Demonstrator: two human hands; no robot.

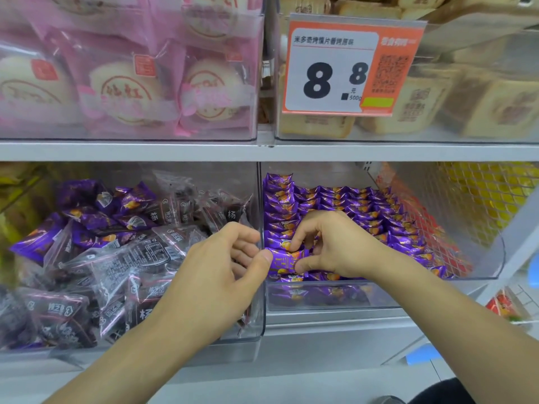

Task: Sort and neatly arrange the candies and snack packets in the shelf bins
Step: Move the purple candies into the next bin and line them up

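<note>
Both hands meet at the divider between two clear lower-shelf bins. My left hand (221, 266) and my right hand (329, 243) pinch one purple candy packet (284, 261) between thumbs and fingers, just above the front of the right bin (320, 298). That bin holds neat rows of purple candy packets (364, 208). The left bin (256, 325) holds a loose pile of dark clear-wrapped snack packets (140, 258), with several purple candy packets (87, 217) mixed in at its back left.
A grey shelf board (175, 151) runs above the lower bins. The upper shelf carries a bin of pink-wrapped pastries (125, 88) and a bin of beige cake packets (423, 106) behind an orange price tag (347, 68). Red and yellow packets (481, 193) lie further right.
</note>
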